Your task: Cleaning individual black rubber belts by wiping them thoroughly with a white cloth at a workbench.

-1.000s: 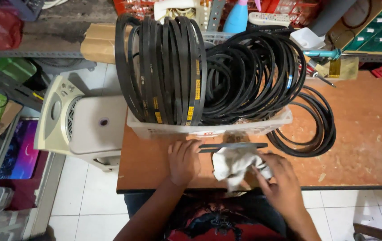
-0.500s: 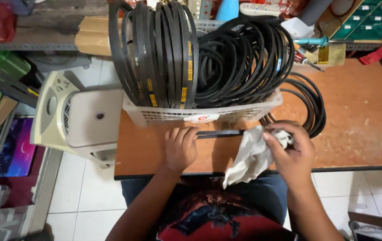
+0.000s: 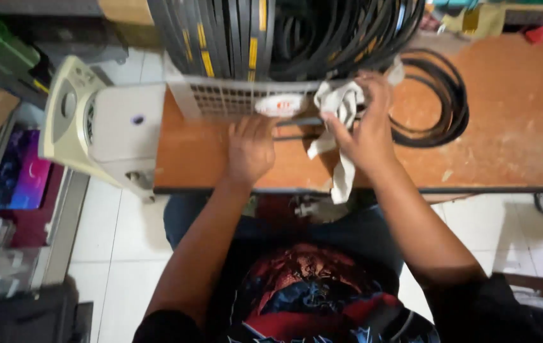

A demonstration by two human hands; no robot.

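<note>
1. Off the left edge of the table (image 3: 513,159), a cream-coloured plastic appliance (image 3: 103,127) with a round dial stands on the tiled floor, just beside the table's left end.

2. At the table's back-left corner sits your white perforated plastic basket (image 3: 221,98). It is packed with black rubber belts (image 3: 221,32) standing on edge side by side, several carrying yellow marks. Further right in the same basket, a looser bundle of black belts (image 3: 341,32) is coiled together and leans over the basket's right end.

3. Your left hand (image 3: 250,150) lies flat on the table near its front edge, just in front of the basket. The fingers are stretched out and unclenched, and they press on a thin dark belt (image 3: 300,134) that runs along the table in front of the basket wall.

4. Your right hand (image 3: 363,130) is closed around a crumpled whitish cloth (image 3: 338,111). It holds the cloth against the dark belt, up close to the basket's right front corner. A loose tail of the cloth hangs down past the table's front edge.

5. To the right of that hand, a coil of black belts (image 3: 440,114) lies flat on the brown table top, near the back edge, partly tucked under the bundle overhanging from the basket. The right stretch of the table shows worn, scuffed patches.
</note>
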